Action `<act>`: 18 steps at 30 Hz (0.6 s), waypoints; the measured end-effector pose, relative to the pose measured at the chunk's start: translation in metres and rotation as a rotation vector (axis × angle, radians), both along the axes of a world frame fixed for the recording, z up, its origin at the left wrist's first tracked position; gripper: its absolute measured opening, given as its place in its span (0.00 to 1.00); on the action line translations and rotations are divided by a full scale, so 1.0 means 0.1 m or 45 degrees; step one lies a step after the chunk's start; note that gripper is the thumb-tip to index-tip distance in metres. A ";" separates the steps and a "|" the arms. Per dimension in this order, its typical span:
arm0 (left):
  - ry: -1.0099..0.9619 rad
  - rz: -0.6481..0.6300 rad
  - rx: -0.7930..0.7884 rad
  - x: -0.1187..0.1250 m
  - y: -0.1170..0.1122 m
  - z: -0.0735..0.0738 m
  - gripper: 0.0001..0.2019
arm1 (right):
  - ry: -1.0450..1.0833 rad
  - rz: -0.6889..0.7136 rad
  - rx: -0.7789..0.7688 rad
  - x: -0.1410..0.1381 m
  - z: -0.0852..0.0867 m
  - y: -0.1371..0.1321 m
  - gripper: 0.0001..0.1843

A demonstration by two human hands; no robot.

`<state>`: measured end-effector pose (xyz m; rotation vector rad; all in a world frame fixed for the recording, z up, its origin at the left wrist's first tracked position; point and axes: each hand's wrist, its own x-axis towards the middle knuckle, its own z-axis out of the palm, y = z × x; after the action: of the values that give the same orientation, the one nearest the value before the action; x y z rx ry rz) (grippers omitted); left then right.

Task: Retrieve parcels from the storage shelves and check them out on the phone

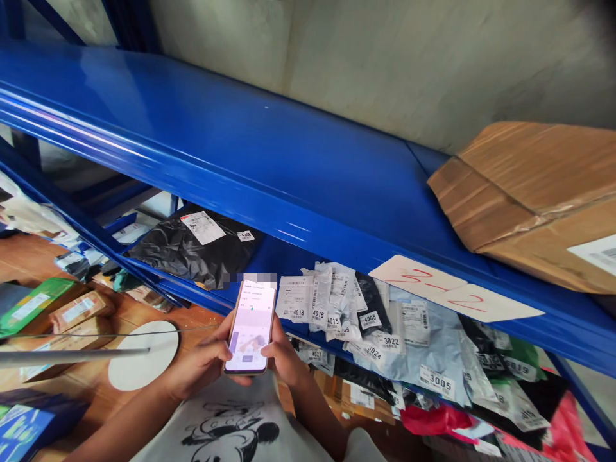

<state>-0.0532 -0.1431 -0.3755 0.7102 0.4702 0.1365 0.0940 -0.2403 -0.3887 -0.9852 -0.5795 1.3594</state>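
A lit smartphone (249, 330) is held upright between both my hands, just below the edge of a blue shelf. My left hand (205, 356) is wrapped round its left side, with the thumb near the lower screen. On the opposite side my right hand (285, 351) grips the phone, its thumb over the lower right of the screen. Beyond the phone lies a black plastic parcel (192, 247) with white labels. Right of the phone, several small white parcels (296, 298) with number labels are packed on the lower shelf.
The blue upper shelf (250, 147) crosses the view and carries a cardboard box (539, 192) at the right. A sign (447, 285) marked 3-12 hangs on its edge. A round white base (144, 356) with a pole stands on the floor, near a green parcel (41, 305).
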 end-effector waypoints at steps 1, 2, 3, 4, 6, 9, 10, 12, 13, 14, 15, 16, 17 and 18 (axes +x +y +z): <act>0.004 0.018 0.004 0.00 -0.01 0.00 0.53 | 0.002 0.002 0.008 0.00 0.01 0.00 0.40; 0.004 0.028 0.006 0.01 -0.01 -0.01 0.52 | 0.006 0.000 0.015 0.00 0.02 0.00 0.40; -0.001 0.026 0.006 0.01 -0.01 -0.01 0.53 | 0.013 -0.004 0.020 0.00 0.03 0.00 0.40; -0.009 0.013 0.004 0.01 0.00 0.00 0.54 | 0.024 -0.005 0.022 0.01 0.02 -0.01 0.40; -0.026 -0.033 0.001 0.01 0.01 0.01 0.56 | 0.045 0.014 0.023 0.02 0.02 -0.01 0.41; -0.054 -0.061 -0.001 0.00 0.02 0.03 0.56 | 0.034 0.085 0.068 0.03 0.01 -0.03 0.44; -0.060 -0.060 0.000 -0.01 0.02 0.03 0.56 | 0.013 0.097 0.080 0.03 0.01 -0.04 0.44; -0.059 -0.054 0.009 0.00 0.02 0.04 0.56 | -0.045 0.090 0.081 0.04 0.01 -0.04 0.43; -0.055 -0.049 0.014 0.00 0.01 0.03 0.56 | -0.067 0.082 0.074 0.04 0.02 -0.04 0.43; -0.051 -0.044 0.015 0.01 0.01 0.03 0.56 | -0.070 0.080 0.067 0.04 0.02 -0.04 0.42; -0.052 -0.041 0.013 0.01 0.01 0.03 0.55 | -0.055 0.083 0.063 0.04 0.02 -0.04 0.42; -0.058 -0.041 0.006 0.02 0.02 0.03 0.55 | -0.021 0.080 0.061 0.04 0.02 -0.03 0.42; -0.066 -0.042 -0.004 0.03 0.02 0.03 0.55 | 0.019 0.072 0.057 0.04 0.03 -0.02 0.42; -0.072 -0.043 -0.014 0.03 0.02 0.03 0.54 | 0.051 0.056 0.046 0.04 0.03 -0.01 0.42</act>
<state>-0.0502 -0.1412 -0.3721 0.7010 0.4047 0.1220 0.0977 -0.2417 -0.3856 -0.9184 -0.5964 1.3999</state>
